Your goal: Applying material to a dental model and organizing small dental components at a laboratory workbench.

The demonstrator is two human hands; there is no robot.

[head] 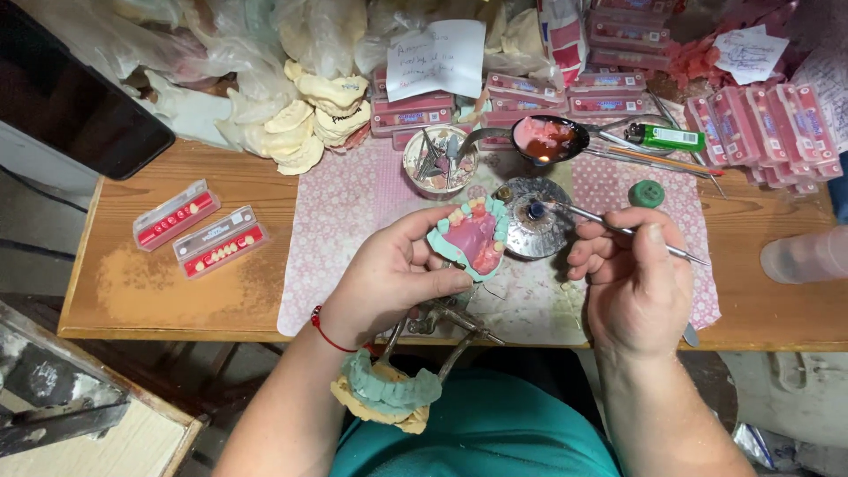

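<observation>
A: What sits closest to the person?

B: A plaster jaw cast (389,393), chalky yellow below and mint green above, on the wire arms of a metal articulator (442,322) over the teal lap.

A: And the hands?

B: The left hand (389,274), a red cord at its wrist, has fingers curled and pinched round the rim of a denture model (473,237): green base, glossy pink wax, a curved row of small pale teeth. It is held above the patterned pink mat (353,212), near the table's front edge. The right hand (632,278) is closed round a thin steel instrument (618,230), thumb pressed along the shaft; the tip reaches a shiny round metal burner (530,228) just beside the model.

A: Further back?

B: A round cup (439,161) bristling with metal tools, a dark ladle (545,140) of pink wax, a green lighter (667,137), a green cap (647,193). Left on the worn wooden table (159,283) lie two clear cases (199,231) of teeth on red strips. At the rear, stacked cream plaster casts (314,115), crumpled plastic bags, rows of pink tooth boxes (768,132)
</observation>
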